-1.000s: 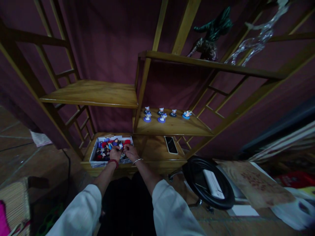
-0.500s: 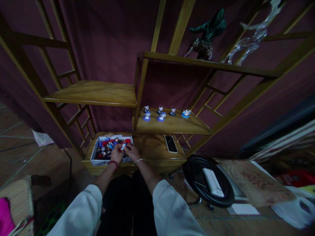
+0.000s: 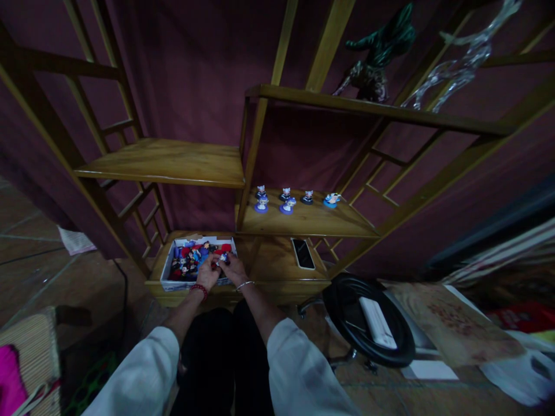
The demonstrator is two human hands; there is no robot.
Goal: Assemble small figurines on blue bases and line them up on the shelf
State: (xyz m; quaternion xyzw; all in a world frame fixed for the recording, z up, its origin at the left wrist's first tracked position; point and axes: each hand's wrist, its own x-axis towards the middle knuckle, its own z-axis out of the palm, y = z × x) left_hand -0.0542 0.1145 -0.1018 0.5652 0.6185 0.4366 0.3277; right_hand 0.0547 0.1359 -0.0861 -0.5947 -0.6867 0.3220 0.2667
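Note:
A small white and purple figurine [image 3: 224, 257] is held between the fingertips of my two hands, above the right part of a white box [image 3: 166, 271]. My left hand [image 3: 208, 274], with a red bead bracelet at the wrist, pinches it from the left. From the right, my right hand [image 3: 234, 270], with a pale bracelet, grips the same piece. Several small figurines [image 3: 185, 264] in red, blue and black lie jumbled in the box. On the shelf to the right, purple-based figurines [image 3: 261, 204] stand in front of dark-based figurines [image 3: 286, 194], beside a blue-based one [image 3: 332, 200].
The wooden shelf unit [image 3: 160, 162] stands against a dark red wall. A phone [image 3: 303, 254] lies on the lower board. Up on the top right shelf are a green statue [image 3: 381, 52] and a clear glass animal [image 3: 459, 72]. A black round stool [image 3: 338, 323] carries a white box.
Both hands and the figurine between them have shifted slightly right, and the figurine has turned. The whole view has moved a little. The shelf figurines stay in place.

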